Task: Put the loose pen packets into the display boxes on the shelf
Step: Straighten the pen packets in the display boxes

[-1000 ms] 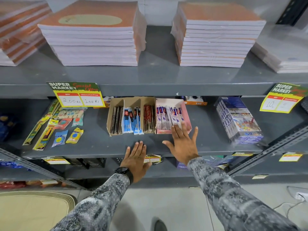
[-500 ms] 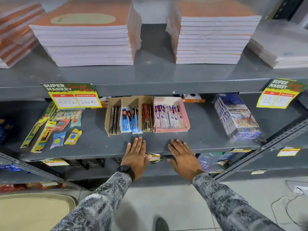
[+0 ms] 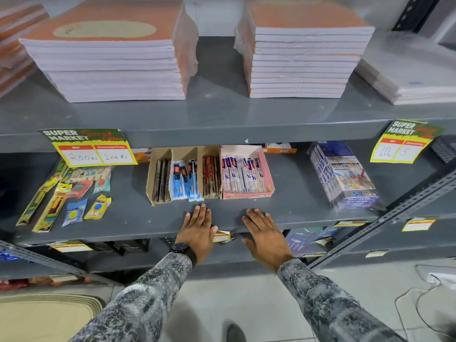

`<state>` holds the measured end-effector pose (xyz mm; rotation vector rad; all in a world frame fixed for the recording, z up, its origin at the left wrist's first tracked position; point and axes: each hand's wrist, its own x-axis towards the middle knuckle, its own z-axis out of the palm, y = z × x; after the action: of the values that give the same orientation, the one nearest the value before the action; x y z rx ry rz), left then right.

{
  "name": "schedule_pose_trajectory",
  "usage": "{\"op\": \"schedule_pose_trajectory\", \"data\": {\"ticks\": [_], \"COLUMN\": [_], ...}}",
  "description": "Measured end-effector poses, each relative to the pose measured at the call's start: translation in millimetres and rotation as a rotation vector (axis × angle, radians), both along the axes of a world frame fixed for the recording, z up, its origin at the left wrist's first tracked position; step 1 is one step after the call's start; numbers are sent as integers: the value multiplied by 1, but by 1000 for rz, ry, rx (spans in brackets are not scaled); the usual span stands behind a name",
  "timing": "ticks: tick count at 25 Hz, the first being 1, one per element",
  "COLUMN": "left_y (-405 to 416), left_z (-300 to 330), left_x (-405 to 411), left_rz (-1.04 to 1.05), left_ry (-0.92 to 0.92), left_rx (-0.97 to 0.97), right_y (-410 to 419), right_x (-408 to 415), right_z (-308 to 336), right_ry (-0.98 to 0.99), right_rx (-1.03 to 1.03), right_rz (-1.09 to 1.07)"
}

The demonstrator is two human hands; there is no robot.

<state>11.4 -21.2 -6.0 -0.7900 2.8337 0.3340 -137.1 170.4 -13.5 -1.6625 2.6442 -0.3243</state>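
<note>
A brown cardboard display box stands on the grey middle shelf. Its compartments hold dark pen packets, blue pen packets and red-brown pen packets. Touching its right side is a pink display box filled with white and blue pen packets. My left hand lies flat on the shelf's front edge, just below the brown box, holding nothing. My right hand lies flat below the pink box, fingers apart and empty.
Stationery packets lie at the shelf's left, and a wrapped blue-and-white carton sits at its right. Stacks of notebooks fill the shelf above. Yellow price tags hang from its edge. A slanted metal brace crosses at right.
My right hand has pulled back from the pink box to the shelf's front edge. My left hand has stayed almost in place.
</note>
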Motion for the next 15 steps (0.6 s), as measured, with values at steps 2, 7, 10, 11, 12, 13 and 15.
{"op": "schedule_pose_trajectory", "data": {"ticks": [2, 7, 10, 11, 12, 13, 15], "left_y": [1, -2, -6, -6, -7, -8, -9], "left_z": [1, 5, 9, 10, 11, 12, 13], "left_x": [0, -1, -2, -3, -3, -4, -4], "left_rz": [1, -8, -19, -27, -36, -42, -52], "left_ry": [-9, -38, -45, -58, -74, -85, -98], "left_rx": [-3, -12, 0, 5, 10, 16, 30], "right_y": [-6, -59, -100, -111, -119, -126, -133], "right_x": [-1, -29, -59, -68, -74, -79, -84], "right_z": [6, 62, 96, 101, 104, 104, 99], "right_ry": [1, -2, -126, -180, -231, -271, -328], "right_rx": [-35, -302, -154, -72, 2, 48, 75], "right_rz": [-27, -236, -387, -416, -438, -456, -492]}}
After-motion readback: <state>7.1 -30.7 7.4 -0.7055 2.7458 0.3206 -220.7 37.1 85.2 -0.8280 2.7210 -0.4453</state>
